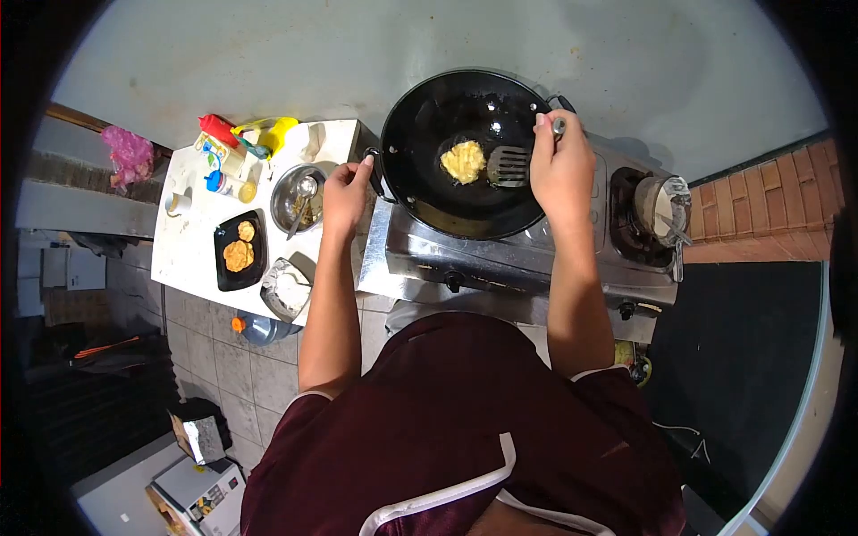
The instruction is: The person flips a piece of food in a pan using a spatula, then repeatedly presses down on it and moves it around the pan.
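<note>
A black wok [429, 201] sits on the stove, with one pale yellow fritter [463, 163] in its middle. My left hand [347, 189] is closed on the wok's left handle, thumb on top. In my right hand [565, 165], at the wok's right side, is the handle of a slotted spatula [509, 167]. The spatula's head lies on the wok's surface just right of the fritter, a small gap between them.
On the white table [188, 259] at left are a black tray [230, 275] with browned fritters, a metal bowl [288, 198] with a spoon, a bag of white powder [286, 290] and bottles. A pot [661, 210] stands on the right burner.
</note>
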`<state>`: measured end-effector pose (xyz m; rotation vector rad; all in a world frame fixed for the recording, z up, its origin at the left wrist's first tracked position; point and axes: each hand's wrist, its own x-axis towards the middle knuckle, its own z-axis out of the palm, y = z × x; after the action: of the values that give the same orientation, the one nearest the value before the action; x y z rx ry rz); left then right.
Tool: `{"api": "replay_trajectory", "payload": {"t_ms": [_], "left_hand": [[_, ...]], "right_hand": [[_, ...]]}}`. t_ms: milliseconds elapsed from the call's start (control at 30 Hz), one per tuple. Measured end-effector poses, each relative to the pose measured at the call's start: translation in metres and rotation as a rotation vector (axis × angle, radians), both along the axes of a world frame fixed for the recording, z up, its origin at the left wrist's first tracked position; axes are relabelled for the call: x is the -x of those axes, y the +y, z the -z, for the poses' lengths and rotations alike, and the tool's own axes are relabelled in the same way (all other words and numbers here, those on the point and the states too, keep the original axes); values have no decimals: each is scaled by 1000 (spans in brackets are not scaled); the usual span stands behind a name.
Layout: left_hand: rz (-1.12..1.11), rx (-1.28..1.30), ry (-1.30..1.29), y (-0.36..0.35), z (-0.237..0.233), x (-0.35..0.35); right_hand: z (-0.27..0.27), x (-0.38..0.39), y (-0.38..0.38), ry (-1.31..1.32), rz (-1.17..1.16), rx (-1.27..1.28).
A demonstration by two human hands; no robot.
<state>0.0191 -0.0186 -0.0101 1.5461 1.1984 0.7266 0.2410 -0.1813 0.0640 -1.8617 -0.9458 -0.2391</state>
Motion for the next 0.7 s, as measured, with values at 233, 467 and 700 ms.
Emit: {"api": "replay_trajectory", "payload": {"t_ms": [233, 467, 700], "left_hand": [[-1, 8, -16, 1, 2, 0], [-3, -5, -17, 0, 2, 0], [-2, -6, 4, 0, 0, 0]], "right_hand": [[4, -2, 1, -58, 9, 17], [-6, 4, 0, 142, 44, -116], [-4, 3, 0, 44, 30, -75]]}}
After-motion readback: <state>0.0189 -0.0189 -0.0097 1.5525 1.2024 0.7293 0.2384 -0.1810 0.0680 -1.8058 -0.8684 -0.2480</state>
